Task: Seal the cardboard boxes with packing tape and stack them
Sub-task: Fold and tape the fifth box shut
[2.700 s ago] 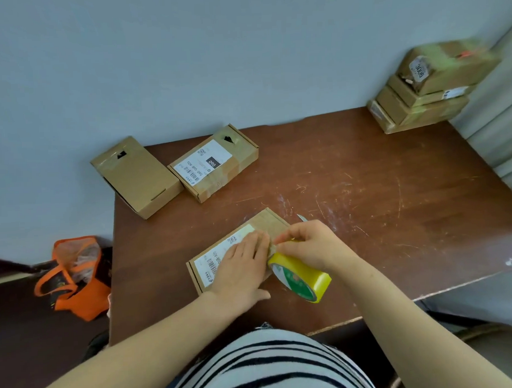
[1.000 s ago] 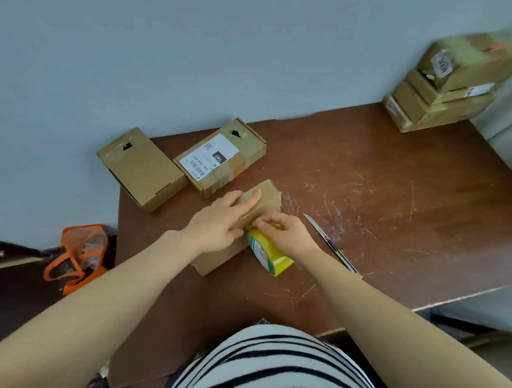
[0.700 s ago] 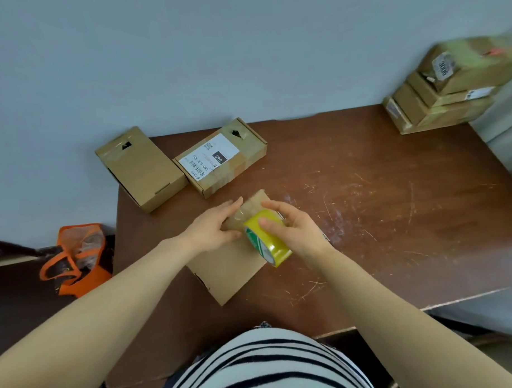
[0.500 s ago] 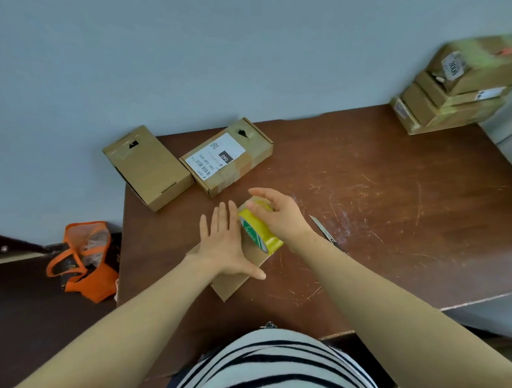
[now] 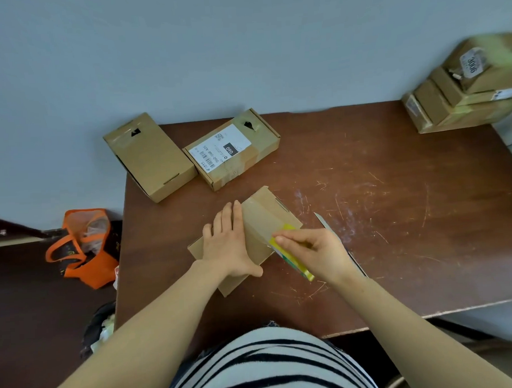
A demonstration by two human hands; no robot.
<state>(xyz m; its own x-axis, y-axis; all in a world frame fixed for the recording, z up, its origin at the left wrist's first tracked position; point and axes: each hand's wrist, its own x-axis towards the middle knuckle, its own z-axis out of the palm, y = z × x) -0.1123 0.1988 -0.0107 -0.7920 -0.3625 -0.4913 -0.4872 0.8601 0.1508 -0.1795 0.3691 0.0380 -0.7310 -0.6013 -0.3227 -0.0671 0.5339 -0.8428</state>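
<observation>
Head view: right hand (image 5: 319, 249) grips tape roll (image 5: 292, 259).

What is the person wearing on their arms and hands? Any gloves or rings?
No gloves, rings or watch show on the left hand or right hand. The left arm and right arm are bare, with no sleeves in view. The top is white with black stripes.

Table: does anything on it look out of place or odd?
Yes. The plain box at the far left corner hangs partly over the table edge, and a bare knife lies close beside the right hand.
</observation>
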